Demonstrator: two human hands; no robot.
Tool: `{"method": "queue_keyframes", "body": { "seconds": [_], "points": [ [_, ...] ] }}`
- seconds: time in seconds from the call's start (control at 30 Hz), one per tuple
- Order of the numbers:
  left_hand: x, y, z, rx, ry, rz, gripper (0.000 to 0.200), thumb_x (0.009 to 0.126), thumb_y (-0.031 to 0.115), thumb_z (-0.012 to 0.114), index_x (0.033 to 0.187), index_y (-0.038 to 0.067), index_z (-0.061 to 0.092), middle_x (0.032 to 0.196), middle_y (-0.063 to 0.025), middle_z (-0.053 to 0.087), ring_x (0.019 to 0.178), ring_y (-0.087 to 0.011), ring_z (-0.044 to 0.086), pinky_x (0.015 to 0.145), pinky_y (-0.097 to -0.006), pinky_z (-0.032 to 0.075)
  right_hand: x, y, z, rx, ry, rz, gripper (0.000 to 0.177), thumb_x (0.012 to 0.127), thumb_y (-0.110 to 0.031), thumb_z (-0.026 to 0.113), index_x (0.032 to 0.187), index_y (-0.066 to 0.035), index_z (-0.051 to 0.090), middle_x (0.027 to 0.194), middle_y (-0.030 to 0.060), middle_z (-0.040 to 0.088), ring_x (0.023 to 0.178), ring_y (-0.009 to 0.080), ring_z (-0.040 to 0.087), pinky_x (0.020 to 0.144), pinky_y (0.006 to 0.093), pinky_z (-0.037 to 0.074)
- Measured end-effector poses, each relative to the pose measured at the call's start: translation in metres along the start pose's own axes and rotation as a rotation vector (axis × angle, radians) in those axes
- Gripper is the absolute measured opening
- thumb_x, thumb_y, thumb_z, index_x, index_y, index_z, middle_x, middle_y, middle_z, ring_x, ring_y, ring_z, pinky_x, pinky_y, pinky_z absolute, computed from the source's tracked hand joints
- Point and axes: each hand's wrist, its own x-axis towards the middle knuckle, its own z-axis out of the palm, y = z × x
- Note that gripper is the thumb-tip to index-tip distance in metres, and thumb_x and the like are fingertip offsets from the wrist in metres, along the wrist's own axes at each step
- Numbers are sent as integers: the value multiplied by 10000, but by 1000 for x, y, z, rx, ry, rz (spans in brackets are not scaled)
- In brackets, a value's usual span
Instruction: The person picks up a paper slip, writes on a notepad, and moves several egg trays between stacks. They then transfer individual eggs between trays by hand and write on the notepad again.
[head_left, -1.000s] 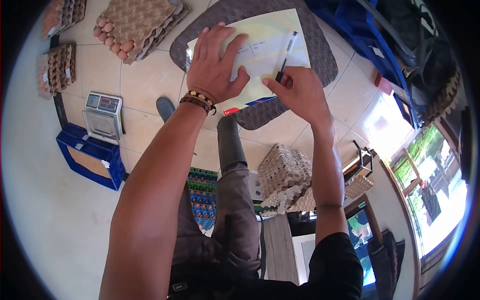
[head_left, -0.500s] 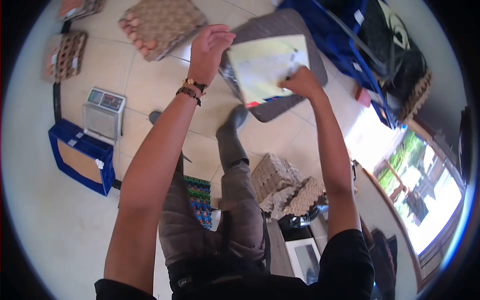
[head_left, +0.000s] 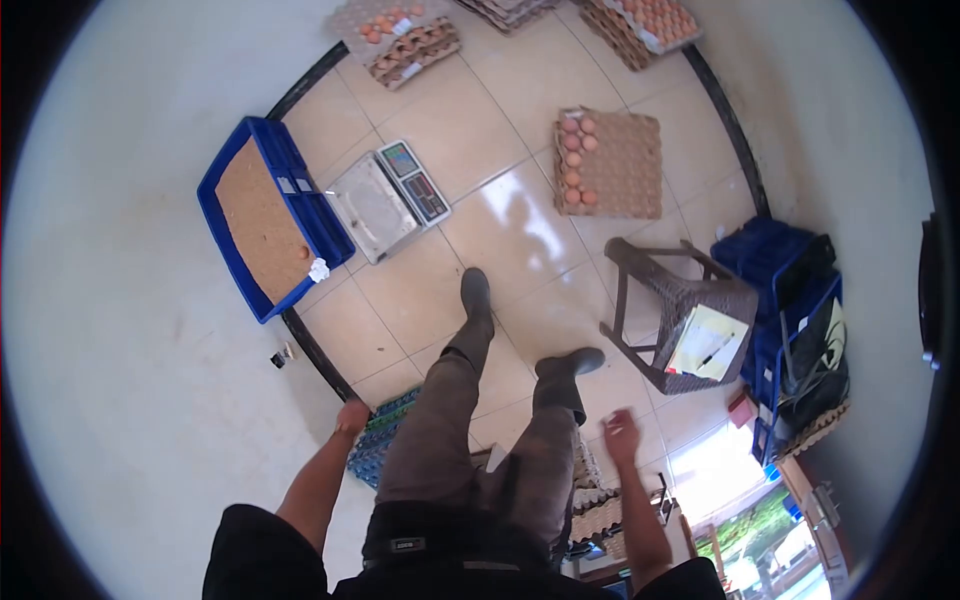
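Observation:
My left hand (head_left: 352,415) hangs low at my left side, beside a stack of green and blue egg trays (head_left: 385,435); its fingers are not distinguishable. My right hand (head_left: 621,437) is down near my right knee, blurred, and whether its fingers hold anything does not show. Ahead of it to the right, a brown stool (head_left: 735,300) carries some papers (head_left: 690,345), with a pen (head_left: 716,349) lying across them. Both hands are apart from the stool.
A digital scale (head_left: 375,215) sits on the tiles beside a blue crate (head_left: 232,215) of brown material. Ahead is an egg carton stack (head_left: 630,165) with several eggs (head_left: 573,160) on top. Blue crates (head_left: 765,250) line the right wall.
My right hand has left the papers, and the pen now lies on them. Both arms have dropped to my sides. The view has swung, putting the stool farther off to the right.

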Motion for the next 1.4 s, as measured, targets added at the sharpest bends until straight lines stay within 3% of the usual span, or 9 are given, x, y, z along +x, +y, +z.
{"method": "queue_keyframes", "body": {
  "seconds": [0.1,0.23,0.33,0.43,0.53,0.87,1.1,1.2,1.4],
  "points": [
    [-97,-76,-10,-56,-134,-460,457,853,415,557,957,-7,698,1034,-289,672,1036,-416,644,901,-479,510,-66,-38,55,-37,-313,287,885,777,-534,753,1446,-72,403,1328,279,531,1220,372,544,1010,393,450],
    [-157,-142,55,-972,-376,-810,427,916,437,592,1093,51,643,908,-57,693,724,-173,652,656,-337,522,-22,-141,34,229,-332,389,828,810,-467,743,1453,-58,418,1337,251,547,1196,317,568,982,383,464],
    [-165,-42,26,-1065,-549,-907,858,842,746,467,1403,97,491,1341,-175,583,1209,-309,564,1067,-518,355,-3,-195,25,170,-385,197,791,822,-452,740,1442,-60,443,1307,239,569,1174,302,578,972,386,471],
    [-125,55,0,-1486,-399,-325,605,1012,499,418,1430,63,457,1389,-118,552,1281,-251,519,1110,-404,364,11,-231,14,318,-467,250,840,802,-492,753,1461,-84,429,1348,251,549,1220,332,561,1020,383,448],
    [-87,84,-44,-1714,-493,-625,507,1057,383,377,1421,41,460,1375,-104,558,1269,-202,528,1103,-335,386,21,-234,18,503,-473,363,770,853,-468,713,1438,-40,452,1315,215,577,1197,289,570,1009,360,449],
    [12,190,-171,-1695,-463,-552,558,1047,430,373,1452,52,428,1400,-133,540,1264,-254,537,1094,-385,416,101,-238,-5,743,-396,447,573,919,-402,582,1288,36,571,1169,172,645,1074,247,603,961,333,451],
    [42,181,-177,-1892,-605,-319,557,1064,404,340,1502,61,334,1496,-128,432,1362,-247,433,1138,-400,366,145,-269,-16,583,-408,430,520,936,-388,549,1205,54,605,1103,136,648,1006,208,606,907,328,474],
    [54,150,-138,-1410,-410,-40,550,1075,394,294,1514,63,310,1504,-122,418,1365,-244,426,1146,-388,349,169,-313,-27,522,-417,445,502,940,-381,545,1183,54,611,1072,133,650,1007,211,607,908,328,471],
    [84,158,-211,-1711,-481,-455,466,1083,257,304,1516,84,317,1514,-107,406,1363,-226,426,1153,-375,329,213,-389,-10,381,-321,461,522,896,-393,587,1169,51,613,1081,177,662,1009,246,625,906,347,476]
  ]
}}
